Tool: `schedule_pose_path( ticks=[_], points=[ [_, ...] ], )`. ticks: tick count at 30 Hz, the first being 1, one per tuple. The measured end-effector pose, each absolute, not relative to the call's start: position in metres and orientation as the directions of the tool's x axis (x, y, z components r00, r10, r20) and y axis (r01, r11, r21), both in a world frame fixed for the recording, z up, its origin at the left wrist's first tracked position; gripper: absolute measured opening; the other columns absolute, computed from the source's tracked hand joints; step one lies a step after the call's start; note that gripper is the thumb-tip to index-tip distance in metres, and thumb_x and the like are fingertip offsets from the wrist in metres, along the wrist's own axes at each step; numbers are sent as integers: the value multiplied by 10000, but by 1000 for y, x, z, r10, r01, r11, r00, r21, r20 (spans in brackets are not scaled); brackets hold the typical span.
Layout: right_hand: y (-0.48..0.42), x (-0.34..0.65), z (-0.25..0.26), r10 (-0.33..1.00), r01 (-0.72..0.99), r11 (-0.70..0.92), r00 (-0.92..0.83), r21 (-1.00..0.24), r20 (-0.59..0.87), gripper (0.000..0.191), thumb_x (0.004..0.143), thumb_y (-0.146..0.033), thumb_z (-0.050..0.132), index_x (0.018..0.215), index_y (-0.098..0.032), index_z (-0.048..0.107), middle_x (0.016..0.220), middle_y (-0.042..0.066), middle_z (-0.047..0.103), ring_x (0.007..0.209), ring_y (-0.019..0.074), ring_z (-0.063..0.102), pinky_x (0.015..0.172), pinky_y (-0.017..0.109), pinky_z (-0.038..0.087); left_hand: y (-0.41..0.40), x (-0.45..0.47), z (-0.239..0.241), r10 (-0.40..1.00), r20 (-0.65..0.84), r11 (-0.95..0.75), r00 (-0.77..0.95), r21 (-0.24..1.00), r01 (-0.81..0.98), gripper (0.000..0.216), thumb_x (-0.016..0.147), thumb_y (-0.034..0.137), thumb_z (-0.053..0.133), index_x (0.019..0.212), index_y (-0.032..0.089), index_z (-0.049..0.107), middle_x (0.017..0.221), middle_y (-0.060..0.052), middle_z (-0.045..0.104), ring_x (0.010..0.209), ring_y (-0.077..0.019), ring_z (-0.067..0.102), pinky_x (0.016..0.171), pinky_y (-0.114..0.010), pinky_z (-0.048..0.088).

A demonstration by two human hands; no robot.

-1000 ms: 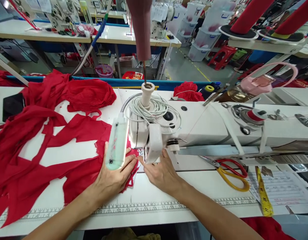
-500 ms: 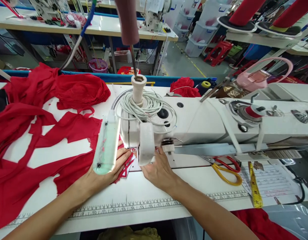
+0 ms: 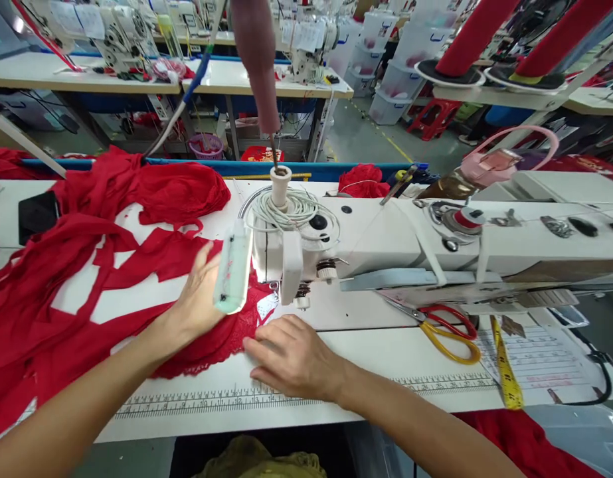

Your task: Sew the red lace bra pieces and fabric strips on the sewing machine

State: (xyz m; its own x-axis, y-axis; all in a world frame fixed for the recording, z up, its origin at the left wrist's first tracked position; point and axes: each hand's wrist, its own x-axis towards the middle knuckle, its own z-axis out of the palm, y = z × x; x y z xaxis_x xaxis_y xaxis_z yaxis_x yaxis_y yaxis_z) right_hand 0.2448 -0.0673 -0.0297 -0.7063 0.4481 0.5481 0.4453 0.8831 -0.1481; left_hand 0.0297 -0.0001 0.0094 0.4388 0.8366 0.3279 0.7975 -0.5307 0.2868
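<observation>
Red fabric with a lacy edge (image 3: pixel 236 335) lies under the head of a white sewing machine (image 3: pixel 376 232). On its left part rests my left hand (image 3: pixel 196 295), fingers stretched out, partly hidden behind the machine's clear greenish guard (image 3: pixel 232 272). My right hand (image 3: pixel 299 358) is in front of the needle area, its fingers bent and closed at the fabric's lacy right edge. Whether the thumb pinches the cloth is hard to see. A small white patterned piece (image 3: pixel 267 305) shows beside the presser foot.
Long red cloth strips (image 3: pixel 111 265) cover the table's left side. Scissors (image 3: pixel 448 332), a yellow tape measure (image 3: pixel 506 365) and a written sheet (image 3: pixel 540 362) lie at right. A ruler scale (image 3: pixel 211 400) runs along the front edge. A dark phone-like object (image 3: pixel 38 216) sits far left.
Both hands have come away from the needle area: the left up and leftward, the right toward the front edge. More of the lacy red fabric now shows before the machine. The view has shifted.
</observation>
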Motion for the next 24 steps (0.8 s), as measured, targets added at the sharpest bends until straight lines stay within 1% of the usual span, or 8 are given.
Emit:
schedule_pose_path(
  ticks=[2,4,7,11,15,19,22,24],
  points=[
    [-70,236,-32,445,478,874,-713,-89,542,324,985,-342,577,1197,-102,631,966,94,663,855,198,563,721,340,413,1,32,18,824,462,-473,327,245,846,139,868,133,473,821,189,591,805,-30,598,797,-212,575,866,-441,499],
    [-69,233,-34,462,537,843,-708,-17,535,201,988,-208,557,1139,-112,651,908,81,667,822,188,568,690,324,407,-11,36,19,796,537,-437,279,190,879,96,897,152,501,895,174,594,868,-63,596,840,-235,570,802,-417,502],
    [-63,240,-33,448,548,835,-725,44,523,183,972,-71,508,996,-141,675,849,58,669,790,173,574,678,307,415,-48,41,7,739,510,-555,441,91,827,143,959,141,479,998,159,616,915,-84,631,799,-210,577,697,-335,480],
    [-54,260,-28,490,494,860,-724,-130,485,245,996,-71,435,1004,-152,666,924,55,692,817,162,589,702,282,458,-87,34,-16,712,445,-654,544,137,744,254,1015,304,489,1167,133,598,1047,-111,672,943,-221,615,800,-332,480],
    [-48,271,-24,557,440,829,-710,-347,431,250,992,-57,425,1040,-168,644,1009,61,689,862,143,610,730,254,475,-87,22,-21,714,413,-650,565,92,754,297,1023,385,454,1026,158,645,955,-84,688,865,-223,603,781,-366,443],
    [-47,269,-27,559,463,829,-716,-314,418,264,965,-33,439,1050,-177,643,1059,74,677,898,149,613,696,247,455,-71,28,-13,686,443,-675,577,91,732,205,1001,216,460,1017,161,656,929,-77,662,834,-199,579,743,-340,433],
    [-50,268,-32,550,481,835,-709,-267,441,308,945,4,412,1051,-165,647,1042,78,680,885,151,606,672,252,436,-59,38,-7,691,464,-634,554,22,773,329,929,83,449,1177,183,640,999,-101,646,857,-217,569,709,-338,426],
    [-51,268,-35,542,481,839,-699,-254,466,319,946,11,404,1055,-155,653,1036,80,687,883,152,607,676,255,437,-50,41,-5,731,414,-587,543,-25,809,376,888,77,453,1186,199,648,999,-116,629,844,-236,551,678,-341,421]
  ],
)
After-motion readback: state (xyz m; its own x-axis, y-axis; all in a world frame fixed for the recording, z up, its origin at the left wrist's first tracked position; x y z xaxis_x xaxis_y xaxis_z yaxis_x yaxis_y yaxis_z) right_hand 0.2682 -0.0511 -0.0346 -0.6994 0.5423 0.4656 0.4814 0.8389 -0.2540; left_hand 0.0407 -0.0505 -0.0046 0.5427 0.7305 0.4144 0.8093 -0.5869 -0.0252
